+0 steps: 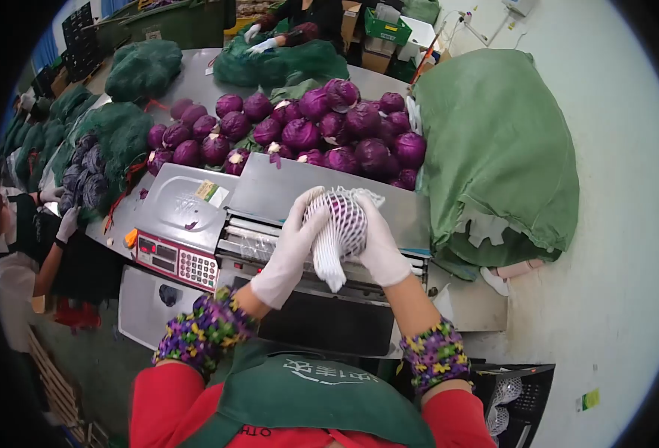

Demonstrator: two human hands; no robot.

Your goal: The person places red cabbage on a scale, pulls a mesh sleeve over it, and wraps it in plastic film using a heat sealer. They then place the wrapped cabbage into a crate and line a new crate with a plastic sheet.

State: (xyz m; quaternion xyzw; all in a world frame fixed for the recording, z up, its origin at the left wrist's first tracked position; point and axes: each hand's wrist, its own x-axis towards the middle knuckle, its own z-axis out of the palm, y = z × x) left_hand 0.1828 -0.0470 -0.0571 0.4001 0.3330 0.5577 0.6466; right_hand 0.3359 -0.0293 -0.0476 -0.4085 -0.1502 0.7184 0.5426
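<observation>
Between my two white-gloved hands is a red cabbage (347,222) wrapped in a white foam net (328,257), its loose end hanging down toward me. My left hand (294,243) presses on the net from the left, thumb across the front. On the other side, my right hand (379,243) curls round the cabbage. Both hands are above the film wrapping machine (262,233), whose flat metal plate (270,190) lies just behind them. A pile of unwrapped red cabbages (299,134) covers the table farther back.
To the left stands a scale (176,261) with a keypad. A large green sack (501,149) rises at the right. Green net bags (146,71) lie at the back left. One co-worker's gloved hands (262,45) rest on netting; another person (27,254) is at left. A black crate (520,396) sits lower right.
</observation>
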